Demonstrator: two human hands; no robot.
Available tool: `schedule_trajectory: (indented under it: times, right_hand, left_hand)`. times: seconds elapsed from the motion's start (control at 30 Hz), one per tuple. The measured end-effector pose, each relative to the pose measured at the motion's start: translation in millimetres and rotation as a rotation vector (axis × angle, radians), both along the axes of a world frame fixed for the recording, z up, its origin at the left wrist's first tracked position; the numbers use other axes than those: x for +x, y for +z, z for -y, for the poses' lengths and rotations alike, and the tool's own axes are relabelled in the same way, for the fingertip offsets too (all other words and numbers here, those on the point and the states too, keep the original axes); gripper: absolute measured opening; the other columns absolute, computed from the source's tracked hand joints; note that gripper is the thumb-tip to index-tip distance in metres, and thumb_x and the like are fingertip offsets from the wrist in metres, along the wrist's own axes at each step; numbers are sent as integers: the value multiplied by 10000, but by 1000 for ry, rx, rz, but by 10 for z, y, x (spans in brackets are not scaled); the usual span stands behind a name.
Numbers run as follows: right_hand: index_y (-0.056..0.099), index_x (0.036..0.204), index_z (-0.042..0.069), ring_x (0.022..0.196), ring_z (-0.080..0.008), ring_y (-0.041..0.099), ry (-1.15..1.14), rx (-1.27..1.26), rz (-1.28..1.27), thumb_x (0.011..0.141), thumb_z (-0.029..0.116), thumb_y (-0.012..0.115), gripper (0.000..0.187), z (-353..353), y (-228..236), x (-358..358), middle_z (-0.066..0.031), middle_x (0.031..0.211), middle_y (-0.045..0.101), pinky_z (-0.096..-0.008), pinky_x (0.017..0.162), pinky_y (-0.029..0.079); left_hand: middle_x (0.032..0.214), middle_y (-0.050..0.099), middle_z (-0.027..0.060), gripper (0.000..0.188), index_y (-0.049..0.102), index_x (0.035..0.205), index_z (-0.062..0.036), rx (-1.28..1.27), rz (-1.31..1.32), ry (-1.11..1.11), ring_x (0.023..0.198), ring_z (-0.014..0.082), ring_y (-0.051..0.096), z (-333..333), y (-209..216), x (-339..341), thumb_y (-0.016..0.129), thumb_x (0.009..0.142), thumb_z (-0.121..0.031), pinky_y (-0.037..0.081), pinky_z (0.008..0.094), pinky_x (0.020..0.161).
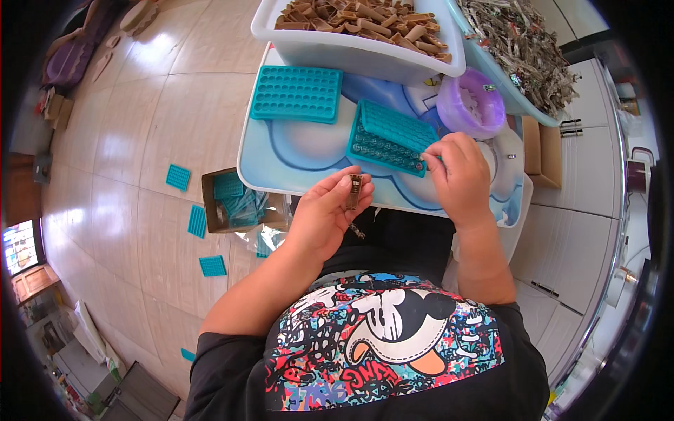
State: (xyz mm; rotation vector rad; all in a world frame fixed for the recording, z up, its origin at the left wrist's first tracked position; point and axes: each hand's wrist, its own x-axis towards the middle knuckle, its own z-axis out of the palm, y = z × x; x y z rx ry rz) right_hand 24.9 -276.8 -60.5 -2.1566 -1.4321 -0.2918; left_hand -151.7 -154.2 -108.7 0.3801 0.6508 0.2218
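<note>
My left hand (333, 203) is closed around a small brown trough-shaped piece (354, 191), held upright between thumb and fingers in front of the table's near edge. A thin dark strand (357, 231) shows just below that hand. My right hand (455, 172) has thumb and forefinger pinched at the near right corner of a teal tray (384, 156). Whatever those fingertips hold is too small to name. Rows of small clear round pieces sit in this tray's cups, and a second teal tray (400, 126) lies over its far part.
Another teal tray (296, 93) lies at the table's left. Behind stand a white bin (365, 55) of brown pieces, a purple bowl (491, 116) and a light-blue tub (516, 98) heaped with greyish parts. An open carton (208, 203) and loose teal trays (196, 221) are on the floor.
</note>
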Motion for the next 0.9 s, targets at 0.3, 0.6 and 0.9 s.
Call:
schedule_trajectory:
  times: [0.3, 0.6, 0.9]
  right_hand:
    - [587, 764, 67, 654, -258, 575, 166, 246, -148, 681, 50, 710, 149, -329, 268, -373, -86, 767, 568, -334, 534, 450]
    - [566, 803, 70, 669, -295, 581, 577, 91, -591, 769, 129, 660, 116, -1140, 119, -1276, -85, 765, 571, -365, 561, 454]
    - [553, 978, 65, 841, -337, 601, 708, -86, -668, 802, 151, 625, 209, -1372, -161, -1456, -117, 975, 594, -397, 683, 486]
  left_hand:
    - [1064, 617, 118, 293, 503, 1186, 34, -37, 41, 20, 923, 181, 631, 26, -73, 39, 499, 946, -135, 524, 287, 820]
    - [1040, 609, 114, 317, 491, 1207, 15, -149, 277, 106, 950, 196, 618, 51, -269, 6, 522, 943, -157, 535, 313, 839]
    - [1118, 596, 133, 346, 460, 1257, 5, -108, 47, -10, 987, 202, 610, -17, -74, 33, 514, 941, -124, 535, 323, 857]
